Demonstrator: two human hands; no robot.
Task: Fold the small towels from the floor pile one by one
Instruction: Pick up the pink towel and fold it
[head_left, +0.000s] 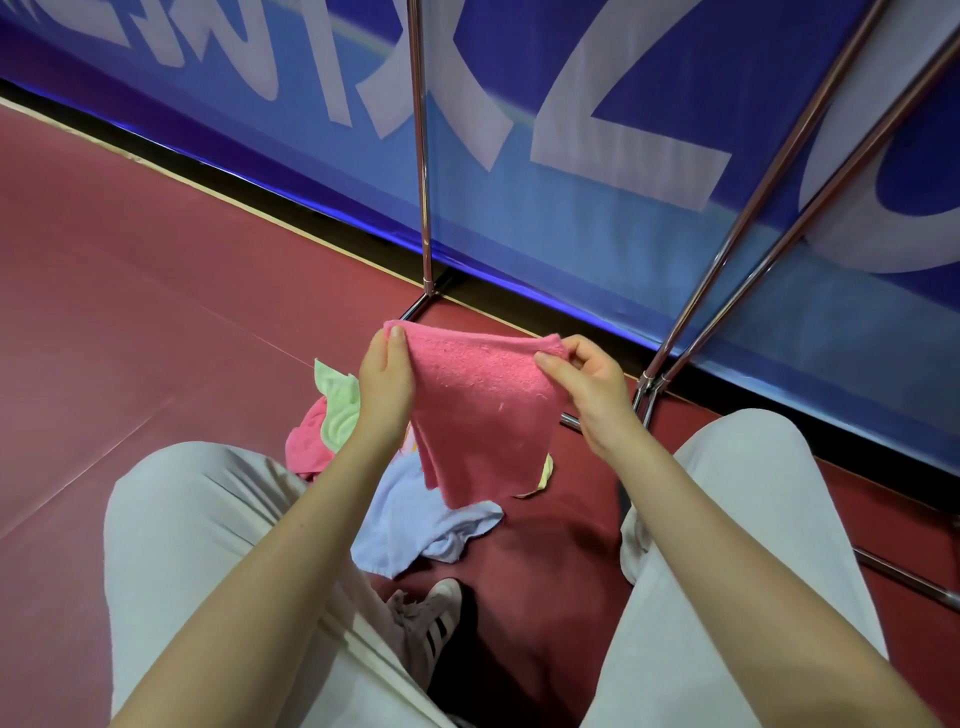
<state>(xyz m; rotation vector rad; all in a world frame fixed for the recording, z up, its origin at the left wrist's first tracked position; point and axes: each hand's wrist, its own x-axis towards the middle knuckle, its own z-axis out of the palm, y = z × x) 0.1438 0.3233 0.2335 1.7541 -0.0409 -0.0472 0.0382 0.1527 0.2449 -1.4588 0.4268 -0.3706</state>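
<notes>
**Pink towel held up above the floor pile**

Over at the far left, the dark red floor (130, 312) runs up to a blue banner with large white lettering (571, 104) along the wall. Nearer the middle lies the pile of small towels: a crumpled pink terry towel (306, 441) at its left edge, a pale green towel (337, 400) lying on top of that one, and a light blue towel (415, 525) spread toward the person's feet. A sliver of yellow cloth (543, 475) shows at the pile's right side.

Above the pile, the left hand (384, 384) pinches the upper left corner of a coral-pink terry towel (483, 405), thumb on the near face and fingers hidden behind the cloth. This towel hangs in the air, stretched along its top edge and tapering down to a point just over the light blue one. The right hand (587, 384) pinches the upper right corner, its fingers curled over the edge.

Light grey trouser legs (197, 545) frame the scene, and a grey sneaker with black stripes (431, 623) rests between them. To the right, chrome metal poles (753, 208) slant to the floor.
</notes>
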